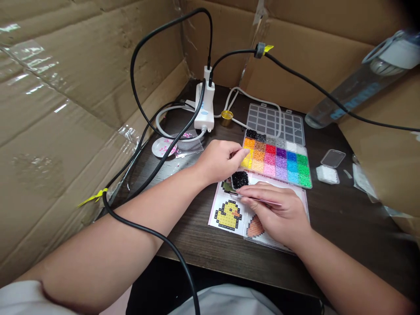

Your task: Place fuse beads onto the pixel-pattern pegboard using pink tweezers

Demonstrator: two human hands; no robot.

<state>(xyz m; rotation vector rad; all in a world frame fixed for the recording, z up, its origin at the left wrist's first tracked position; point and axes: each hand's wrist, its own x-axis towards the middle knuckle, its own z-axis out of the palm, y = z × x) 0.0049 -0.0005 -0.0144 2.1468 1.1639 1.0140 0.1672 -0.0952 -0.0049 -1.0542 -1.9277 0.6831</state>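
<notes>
My left hand point(225, 159) reaches over the left edge of a bead box point(307, 186) with many coloured compartments. Its thumb and index finger are closed together beside the yellow beads point(246, 162); anything between them is too small to see. A pair of thin tweezers point(234, 193) lies in my right hand point(278, 210), fingers closed round it, the tip pointing left. Just above that tip, a small clear tray of black beads point(240, 179) rests on the pattern sheet point(212, 218), which shows a yellow duck. A clear pegboard point(267, 243) with brown beads is partly hidden under my right hand.
A black cable point(157, 234) loops across my left forearm. Behind stand a white power strip point(205, 105) and a small gold tin point(226, 117). A white dish point(160, 148) with pink beads is left. Right are a small white box point(327, 174) and a leaning bottle point(357, 83). Cardboard walls surround the table.
</notes>
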